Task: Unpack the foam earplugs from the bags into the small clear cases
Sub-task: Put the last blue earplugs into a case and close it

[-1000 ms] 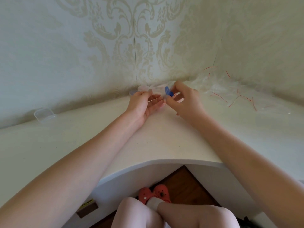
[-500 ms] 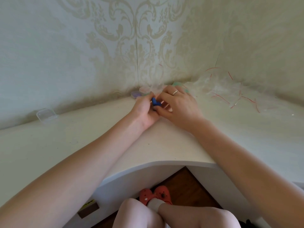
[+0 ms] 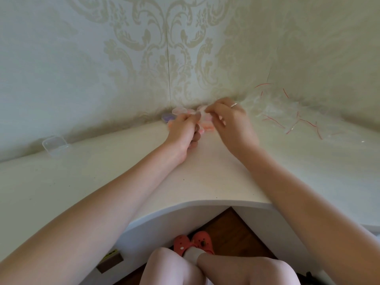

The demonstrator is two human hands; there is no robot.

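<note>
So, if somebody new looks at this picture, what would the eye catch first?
Probably the two hands meeting in the desk's far corner: the left hand and the right hand, with a ring, both pinch something small and pinkish. Next, the heap of clear bags with red strips, to the right by the wall. An empty clear case lies alone far left.
</note>
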